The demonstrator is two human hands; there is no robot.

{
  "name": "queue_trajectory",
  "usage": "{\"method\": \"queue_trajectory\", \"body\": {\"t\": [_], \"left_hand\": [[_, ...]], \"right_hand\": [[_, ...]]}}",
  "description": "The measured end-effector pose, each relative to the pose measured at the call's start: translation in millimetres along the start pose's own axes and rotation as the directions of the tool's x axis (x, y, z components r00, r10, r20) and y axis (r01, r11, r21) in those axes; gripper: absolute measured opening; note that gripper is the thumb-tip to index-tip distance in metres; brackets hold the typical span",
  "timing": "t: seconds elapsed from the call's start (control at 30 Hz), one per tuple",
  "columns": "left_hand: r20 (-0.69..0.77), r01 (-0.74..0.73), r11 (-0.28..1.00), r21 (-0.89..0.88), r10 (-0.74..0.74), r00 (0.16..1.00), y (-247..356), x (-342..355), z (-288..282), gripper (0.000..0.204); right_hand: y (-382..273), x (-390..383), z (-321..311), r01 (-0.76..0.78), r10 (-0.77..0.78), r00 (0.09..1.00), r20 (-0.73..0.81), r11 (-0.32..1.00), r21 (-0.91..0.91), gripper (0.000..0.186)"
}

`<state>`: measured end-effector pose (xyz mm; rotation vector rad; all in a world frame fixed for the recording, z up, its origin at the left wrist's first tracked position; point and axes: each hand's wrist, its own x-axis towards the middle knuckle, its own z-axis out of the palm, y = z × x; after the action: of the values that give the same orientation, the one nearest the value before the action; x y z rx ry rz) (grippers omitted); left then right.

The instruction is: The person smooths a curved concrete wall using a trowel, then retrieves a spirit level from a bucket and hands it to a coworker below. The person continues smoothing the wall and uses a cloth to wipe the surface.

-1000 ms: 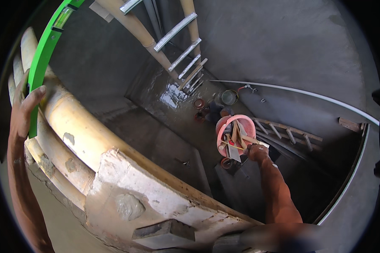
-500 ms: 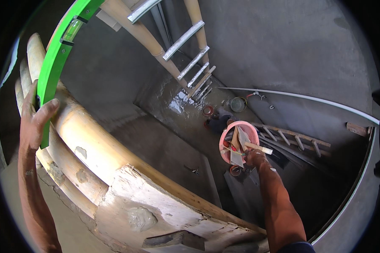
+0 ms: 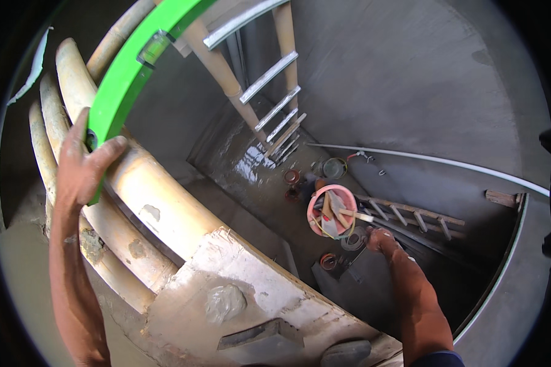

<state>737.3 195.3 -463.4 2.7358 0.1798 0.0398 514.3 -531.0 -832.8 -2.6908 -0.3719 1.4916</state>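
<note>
A long green spirit level (image 3: 113,101) stands slanted beside the bamboo poles, and my left hand (image 3: 82,162) is closed around its lower part, thumb on the near face. My right hand (image 3: 382,240) reaches down over the deep pit, fingers loosely bent, with nothing visible in them. Just beyond it, apart from the fingers, is a pink bucket (image 3: 313,205) with a yellow handle (image 3: 343,235) drooping over its near side. Inside the bucket are a wooden-handled tool (image 3: 356,214) and several flat pieces. A person below is mostly hidden behind the bucket.
Thick bamboo poles (image 3: 165,205) and a mortar-smeared board (image 3: 257,269) line the pit edge, with a grey block (image 3: 260,342) on the ledge. A ladder (image 3: 269,79) descends to the wet floor. A white pipe (image 3: 434,159) runs along the right wall above a wooden ladder (image 3: 410,214).
The bucket has come away from my right hand and looks smaller and lower, its handle now drooping. In the picture, the level and my left hand have shifted right.
</note>
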Motion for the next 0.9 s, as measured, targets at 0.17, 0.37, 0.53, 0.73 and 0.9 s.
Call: {"method": "queue_trajectory", "body": {"t": [0.17, 0.37, 0.53, 0.73, 0.9], "left_hand": [[0.062, 0.027, 0.996, -0.088, -0.021, 0.998, -1, 1, -3, 0.063], [0.188, 0.202, 0.972, -0.122, -0.177, 0.966, 30, 6, -28, 0.064], [0.269, 0.257, 0.938, -0.234, -0.191, 0.944, 122, -25, -63, 0.060], [0.439, 0.334, 0.667, -0.666, -0.011, 0.898, 235, -118, -44, 0.047], [0.646, 0.567, 0.453, -0.688, 0.026, 0.763, 310, -179, 16, 0.032]], "right_hand": [[-85, -130, -203, 0.012, -0.011, 1.000, 0.009, 0.990, -0.142, 0.039], [-139, -313, -395, -0.009, -0.045, 0.975, -0.218, 0.971, -0.238, 0.051], [-150, -386, -402, 0.191, 0.062, 0.734, -0.676, 0.937, 0.293, 0.052], [-251, -308, -339, 0.616, -0.062, 0.774, -0.630, 0.304, 0.727, 0.043], [-272, -267, -284, 0.530, -0.032, 0.829, -0.558, -0.273, 0.803, 0.067]]}}
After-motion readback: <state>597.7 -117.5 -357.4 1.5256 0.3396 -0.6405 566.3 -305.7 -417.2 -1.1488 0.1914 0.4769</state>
